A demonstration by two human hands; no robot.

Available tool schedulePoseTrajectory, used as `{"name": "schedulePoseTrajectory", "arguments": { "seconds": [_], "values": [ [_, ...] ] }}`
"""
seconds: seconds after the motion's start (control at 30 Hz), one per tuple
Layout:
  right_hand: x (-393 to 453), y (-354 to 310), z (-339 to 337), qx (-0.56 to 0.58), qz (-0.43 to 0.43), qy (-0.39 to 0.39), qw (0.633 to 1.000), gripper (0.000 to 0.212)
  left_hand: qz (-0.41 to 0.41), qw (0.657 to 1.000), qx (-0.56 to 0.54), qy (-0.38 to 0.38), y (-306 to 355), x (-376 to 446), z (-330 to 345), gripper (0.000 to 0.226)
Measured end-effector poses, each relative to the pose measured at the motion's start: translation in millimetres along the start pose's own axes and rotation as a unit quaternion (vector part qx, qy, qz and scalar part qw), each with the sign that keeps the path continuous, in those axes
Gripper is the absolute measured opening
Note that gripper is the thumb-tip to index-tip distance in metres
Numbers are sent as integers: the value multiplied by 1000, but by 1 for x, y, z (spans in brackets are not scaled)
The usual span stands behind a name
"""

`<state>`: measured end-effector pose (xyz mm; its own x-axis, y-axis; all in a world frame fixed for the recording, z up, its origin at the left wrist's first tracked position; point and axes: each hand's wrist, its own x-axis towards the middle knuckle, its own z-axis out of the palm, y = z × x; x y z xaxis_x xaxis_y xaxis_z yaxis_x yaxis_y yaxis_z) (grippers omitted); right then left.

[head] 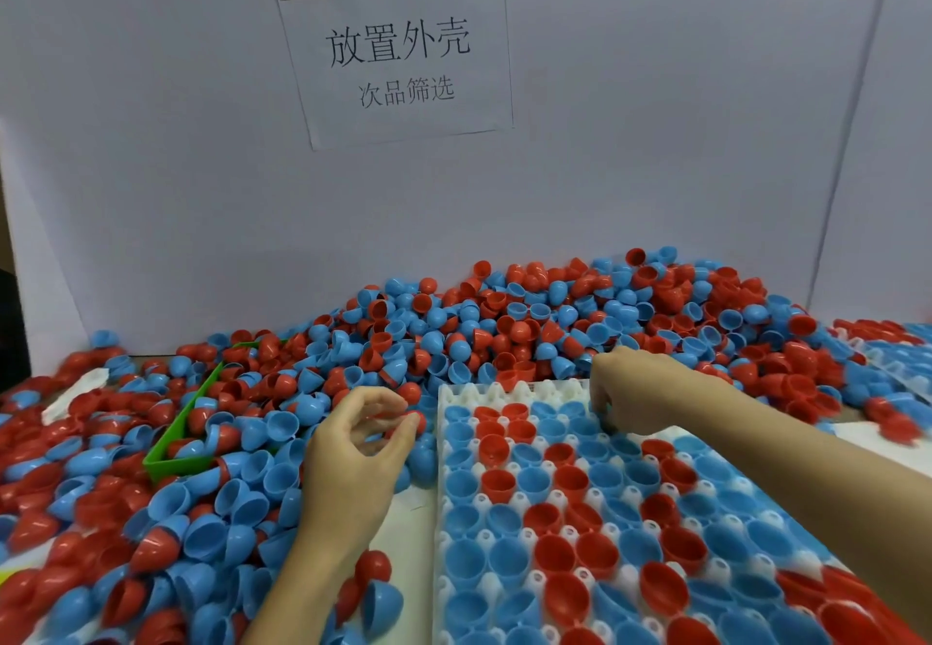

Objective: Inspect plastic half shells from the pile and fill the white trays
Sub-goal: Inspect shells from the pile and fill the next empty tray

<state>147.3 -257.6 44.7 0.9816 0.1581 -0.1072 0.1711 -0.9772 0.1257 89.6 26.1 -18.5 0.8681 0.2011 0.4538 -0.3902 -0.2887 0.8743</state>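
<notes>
Left of the white tray (440,448): a green bin (174,430) half buried in red and blue half shells (504,321), pile spreading up behind the tray to the white board. Just off the tray's left edge, left hand (358,448), fingers curled, pinching a red half shell (414,421) at the fingertips. On the tray, most pockets filled with blue and red shells, far row bare. Over the tray's far right pockets, right hand (630,392), fingers curled downward; grip hidden, cannot tell. Above the tray, a paper sign (398,52) on the board.
</notes>
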Motion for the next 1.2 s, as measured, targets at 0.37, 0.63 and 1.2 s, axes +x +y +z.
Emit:
{"name": "schedulePoseTrajectory", "arguments": {
  "seconds": [0.37, 0.63, 1.2],
  "values": [
    [1, 18, 10, 101, -12, -5, 995, 20, -23, 999, 15, -17, -2, 0, 2, 29],
    [-7, 27, -11, 212, 2, 122, 970, 26, -69, 993, 38, -87, -3, -8, 19, 26],
    [100, 14, 4, 207, -9, 120, 971, 58, -134, 987, 14, -87, 1, -9, 22, 37]
  ]
}}
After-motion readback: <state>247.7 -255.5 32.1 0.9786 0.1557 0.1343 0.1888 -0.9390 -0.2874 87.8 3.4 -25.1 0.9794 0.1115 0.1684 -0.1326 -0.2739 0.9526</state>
